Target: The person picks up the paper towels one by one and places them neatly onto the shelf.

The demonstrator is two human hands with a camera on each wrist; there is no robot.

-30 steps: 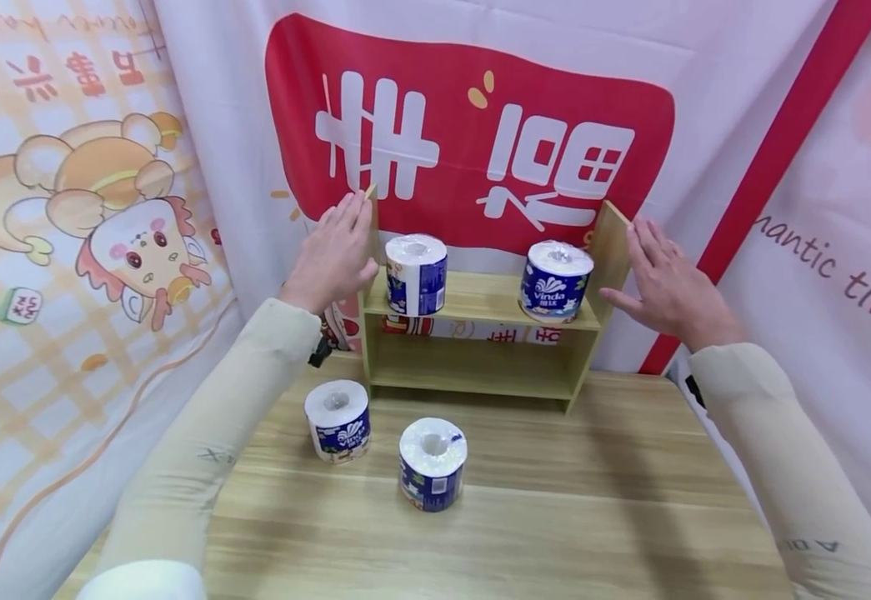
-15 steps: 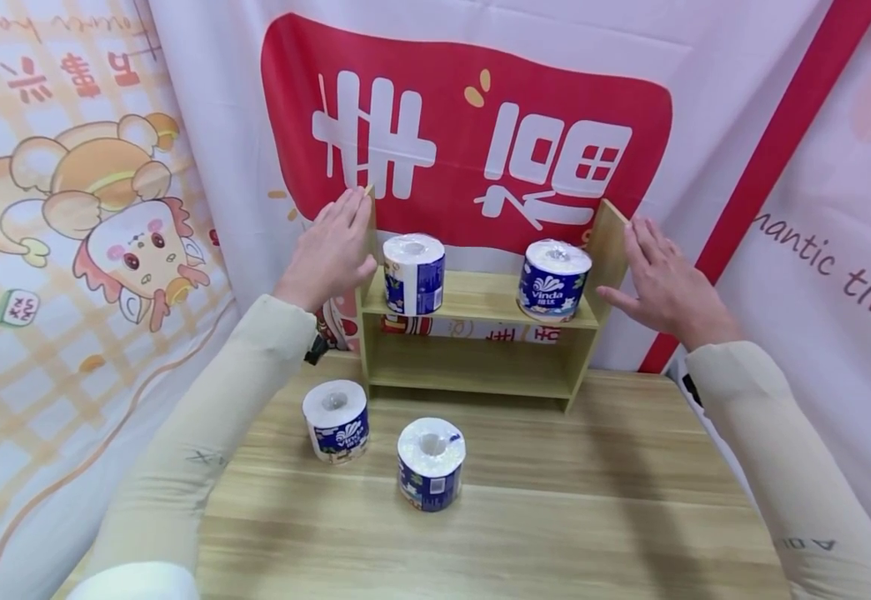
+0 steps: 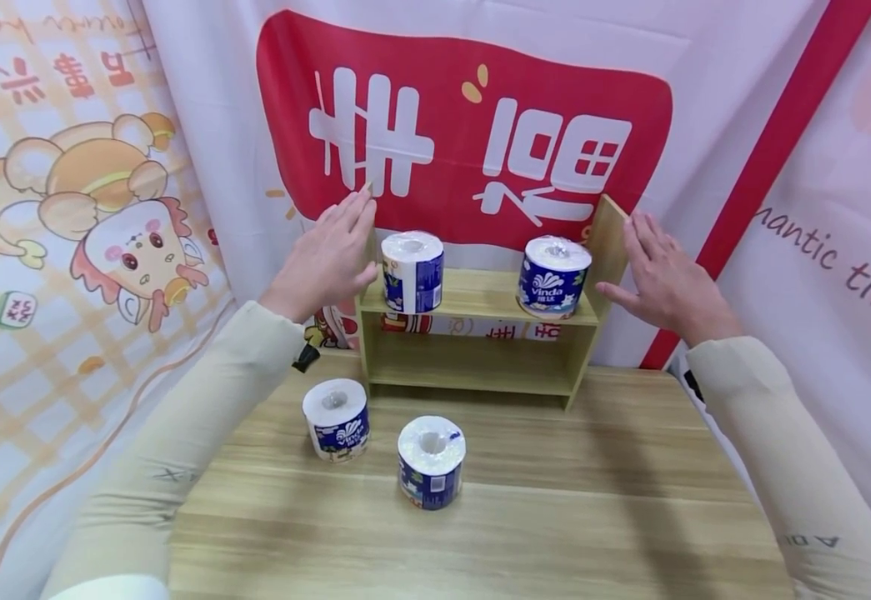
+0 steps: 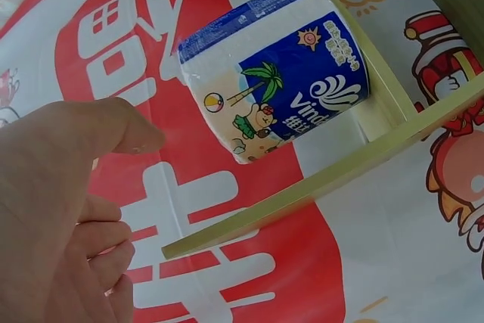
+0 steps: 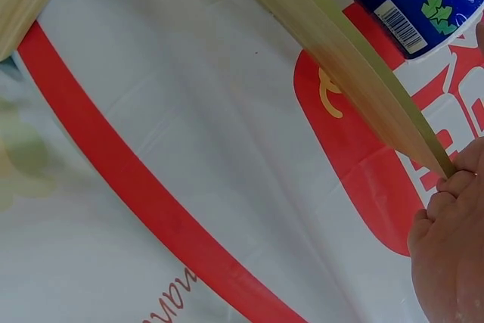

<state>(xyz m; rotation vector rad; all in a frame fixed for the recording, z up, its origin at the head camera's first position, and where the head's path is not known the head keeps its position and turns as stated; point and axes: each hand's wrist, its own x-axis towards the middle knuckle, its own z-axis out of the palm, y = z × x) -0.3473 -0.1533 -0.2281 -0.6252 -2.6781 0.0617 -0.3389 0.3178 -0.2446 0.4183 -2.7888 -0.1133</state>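
Observation:
A small wooden shelf (image 3: pixel 473 362) stands at the back of the table. On its upper board sit two wrapped toilet rolls, a left roll (image 3: pixel 412 275) and a right roll (image 3: pixel 553 279). My left hand (image 3: pixel 326 258) is beside the top of the left side panel (image 4: pixel 302 191), fingers straight in the head view; the left wrist view shows a small gap between them. At the other side, my right hand (image 3: pixel 668 279) has its fingertips against the top edge of the right side panel (image 5: pixel 378 85). Neither hand grips anything.
Two more wrapped toilet rolls stand on the wooden table (image 3: pixel 540 533) in front of the shelf: one front-left roll (image 3: pixel 336 421) and one nearer roll (image 3: pixel 431 464). Printed cloth (image 3: pixel 465 142) hangs behind the shelf and along both sides.
My left wrist and forearm have shifted a little outward to the left, the fingers staying by the panel. My right hand and the rolls hold their places; the head view has moved slightly.

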